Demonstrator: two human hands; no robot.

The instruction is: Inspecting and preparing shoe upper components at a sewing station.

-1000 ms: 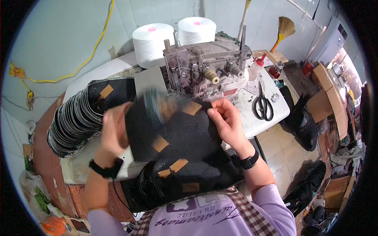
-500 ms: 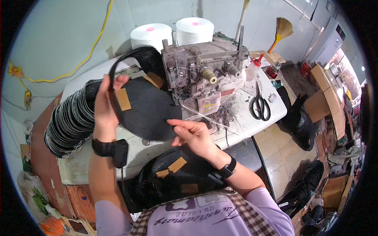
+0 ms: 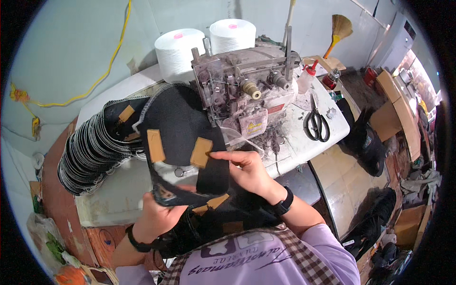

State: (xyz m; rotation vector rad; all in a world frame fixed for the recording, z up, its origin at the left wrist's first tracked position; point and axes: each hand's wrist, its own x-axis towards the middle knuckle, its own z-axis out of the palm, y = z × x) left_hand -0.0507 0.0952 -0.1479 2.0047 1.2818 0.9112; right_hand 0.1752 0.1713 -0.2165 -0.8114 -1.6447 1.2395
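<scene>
A black fabric piece [image 3: 175, 121], shaped like a wide rounded panel with two legs joined in a loop, hangs tilted in front of the sewing machine [image 3: 242, 90]. Two tan patches are stuck on it, and white stitching runs along part of its upper left edge. My left hand [image 3: 164, 211] is closed on the loop's lower left end, some fingers hidden behind the cloth. At the right leg, my right hand [image 3: 249, 173] grips the edge, its index finger against the right patch. The piece's far upper right edge lies close beside the machine's stitching area.
Left on the white table [image 3: 111, 199] lies a long row of stacked black pieces [image 3: 90, 152] with white-stitched edges. More black pieces [image 3: 223, 213] rest at my lap. Thread cones [image 3: 180, 54] stand behind; black scissors [image 3: 316, 123] and a red-capped bottle [image 3: 308, 76] sit right.
My left hand has moved down toward me from the piece's upper left to its lower end. The black piece has been turned, bringing its open loop toward me and the white stitching into sight.
</scene>
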